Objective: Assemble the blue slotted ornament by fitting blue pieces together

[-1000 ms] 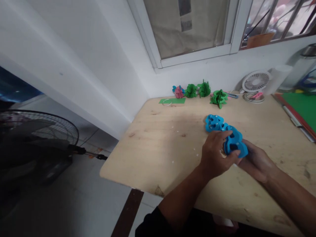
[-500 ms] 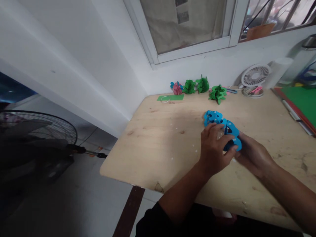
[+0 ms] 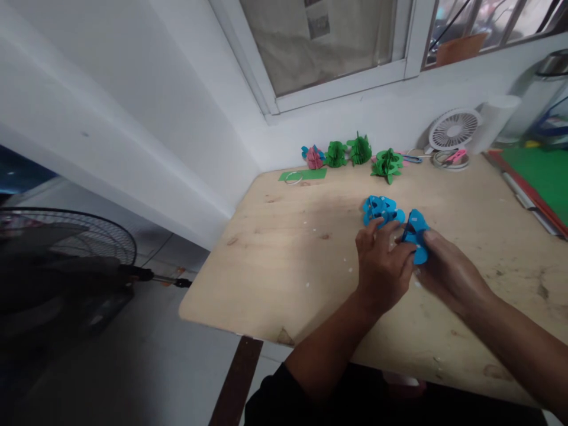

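Both my hands meet over a wooden table (image 3: pixel 288 260). My left hand (image 3: pixel 382 266) and my right hand (image 3: pixel 448 273) pinch a blue foam cut-out piece (image 3: pixel 415 234) between them, fingers closed on it. Just beyond my left fingertips lies a small pile of more blue foam pieces (image 3: pixel 378 209) on the table. The lower part of the held piece is hidden by my fingers.
Green foam tree ornaments (image 3: pixel 359 149) and a pink and blue one (image 3: pixel 313 157) line the back wall under the window, beside a green strip (image 3: pixel 302 175). A small white fan (image 3: pixel 453 129), a roll of tape (image 3: pixel 451 160), and a green mat (image 3: pixel 544 177) are at right. A standing fan (image 3: pixel 66 248) is on the floor at left.
The held blue piece has turned from lying broad in my hands to more edge-on, and my hands have shifted slightly toward the blue pile. The view has tilted a little.
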`<state>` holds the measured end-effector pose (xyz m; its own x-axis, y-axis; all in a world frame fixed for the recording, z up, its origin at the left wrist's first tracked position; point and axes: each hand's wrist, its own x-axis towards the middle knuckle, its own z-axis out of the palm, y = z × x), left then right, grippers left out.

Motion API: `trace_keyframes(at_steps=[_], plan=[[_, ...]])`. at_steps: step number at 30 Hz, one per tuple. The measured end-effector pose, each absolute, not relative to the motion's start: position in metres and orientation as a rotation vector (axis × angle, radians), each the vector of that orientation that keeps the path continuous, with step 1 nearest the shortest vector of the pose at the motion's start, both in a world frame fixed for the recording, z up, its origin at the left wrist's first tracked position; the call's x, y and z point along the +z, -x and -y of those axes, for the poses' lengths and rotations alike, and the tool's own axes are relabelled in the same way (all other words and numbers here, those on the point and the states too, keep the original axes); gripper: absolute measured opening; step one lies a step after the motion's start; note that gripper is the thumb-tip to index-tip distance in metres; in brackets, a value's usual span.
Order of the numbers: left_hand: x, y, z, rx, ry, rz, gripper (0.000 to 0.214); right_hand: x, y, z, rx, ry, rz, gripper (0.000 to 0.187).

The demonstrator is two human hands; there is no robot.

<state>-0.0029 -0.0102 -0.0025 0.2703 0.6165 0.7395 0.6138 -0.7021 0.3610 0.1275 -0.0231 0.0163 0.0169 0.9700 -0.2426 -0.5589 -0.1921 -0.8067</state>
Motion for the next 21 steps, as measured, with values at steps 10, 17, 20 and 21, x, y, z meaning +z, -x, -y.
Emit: trace_keyframes(at_steps=[10, 17, 20, 21], plan=[[0.006, 0.002, 0.014, 1.527, -2.490, -0.977, 0.022, 0.013, -0.139, 0.021, 1.574, 1.018, 0.574, 0.017], [0.008, 0.003, 0.012, 1.549, -2.375, -0.892, 0.035, 0.013, -0.140, 0.020, 1.554, 1.015, 0.554, 0.012], [0.009, 0.004, 0.012, 1.543, -2.360, -0.902, 0.030, 0.012, -0.139, 0.019, 1.557, 1.001, 0.564, 0.012], [0.010, 0.004, 0.011, 1.543, -2.360, -0.909, 0.030, 0.012, -0.139, 0.019, 1.553, 1.005, 0.563, 0.011]])
